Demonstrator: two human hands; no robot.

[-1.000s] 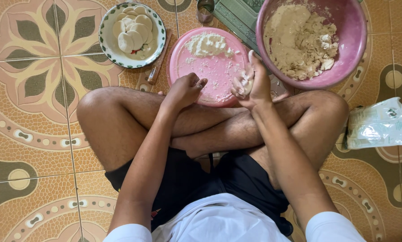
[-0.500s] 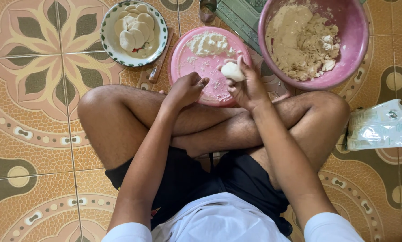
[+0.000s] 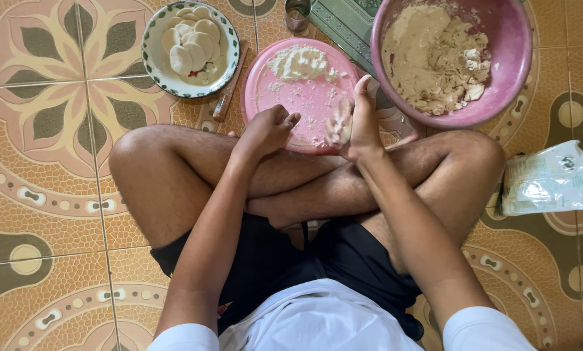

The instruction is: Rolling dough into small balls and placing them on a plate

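I sit cross-legged on a patterned tile floor. My right hand [image 3: 359,123] holds a small white lump of dough [image 3: 339,123] against its palm, over the near edge of a pink plate [image 3: 285,97] dusted with flour. My left hand [image 3: 268,128] hovers at the plate's near rim, fingers loosely curled and holding nothing. A large pink bowl [image 3: 512,71] of beige dough stands at the upper right. A green-rimmed plate [image 3: 153,68] with several flattened white dough discs lies at the upper left.
A white plastic bag [image 3: 548,179] lies on the floor by my right knee. A wooden-handled utensil [image 3: 226,97] rests between the two plates. A metal cup [image 3: 298,13] and a green striped cloth [image 3: 346,23] lie at the top.
My right hand lifted a dough lump off the pink plate, showed it in the fingers, then turned edge-up with the lump against the palm. My left hand stayed by the plate's rim.
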